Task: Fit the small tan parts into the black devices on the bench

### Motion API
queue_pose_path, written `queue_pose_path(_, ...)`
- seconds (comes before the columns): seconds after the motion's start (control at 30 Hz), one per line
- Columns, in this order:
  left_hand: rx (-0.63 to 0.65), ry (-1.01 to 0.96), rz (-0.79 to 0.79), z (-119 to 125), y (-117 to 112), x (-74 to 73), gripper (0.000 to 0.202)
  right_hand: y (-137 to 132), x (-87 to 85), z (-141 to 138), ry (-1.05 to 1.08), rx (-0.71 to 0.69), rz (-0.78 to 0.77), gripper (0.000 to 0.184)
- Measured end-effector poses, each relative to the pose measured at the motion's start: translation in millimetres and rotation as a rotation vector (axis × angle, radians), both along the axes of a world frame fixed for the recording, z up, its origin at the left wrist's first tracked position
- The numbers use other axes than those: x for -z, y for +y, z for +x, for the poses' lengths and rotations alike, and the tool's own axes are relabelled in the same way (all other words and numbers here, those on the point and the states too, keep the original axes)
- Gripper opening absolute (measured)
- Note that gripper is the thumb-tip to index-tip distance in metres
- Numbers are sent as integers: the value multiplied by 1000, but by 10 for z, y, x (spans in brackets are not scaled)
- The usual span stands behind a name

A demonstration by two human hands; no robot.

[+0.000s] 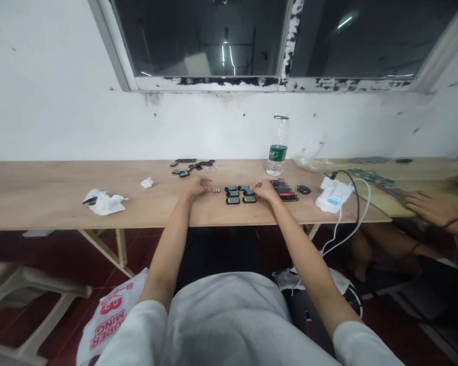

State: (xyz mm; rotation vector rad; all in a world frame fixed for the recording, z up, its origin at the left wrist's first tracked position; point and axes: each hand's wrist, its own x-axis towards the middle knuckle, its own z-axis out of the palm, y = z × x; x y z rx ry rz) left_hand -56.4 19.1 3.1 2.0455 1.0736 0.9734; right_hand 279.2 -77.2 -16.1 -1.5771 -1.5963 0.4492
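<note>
On the wooden table, several small black-rimmed cases (233,201) with grey-green boards in them lie in two columns between my hands. My left hand (200,186) rests at the left of these, its fingers a little apart and nothing visible in them. Just beside its fingertips sits a small group of tan pieces (216,190). My right hand (264,189) is over the right column, fingers pinched together at a black-rimmed case (248,192). Whatever lies between those fingertips is too small to make out.
Behind my left hand is a loose pile of similar black pieces (193,166). A water bottle (277,153) stands near the wall. Right of my right hand are a dark flat box (284,190), a black oval object (304,189) and a white cabled device (333,195). Crumpled tissue (106,202) lies left. A co-worker's hand (427,206) is far right.
</note>
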Motion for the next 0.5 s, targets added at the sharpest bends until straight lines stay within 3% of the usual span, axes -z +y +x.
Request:
queue_pose_path(0.23,25,41,-102,18,-23,2,41,-85,-98,-13,-46,22,21,18)
queue_pose_path(0.5,-6,20,-87,86,-126,-23,46,-402,-176,93,-163,-234,-115,11)
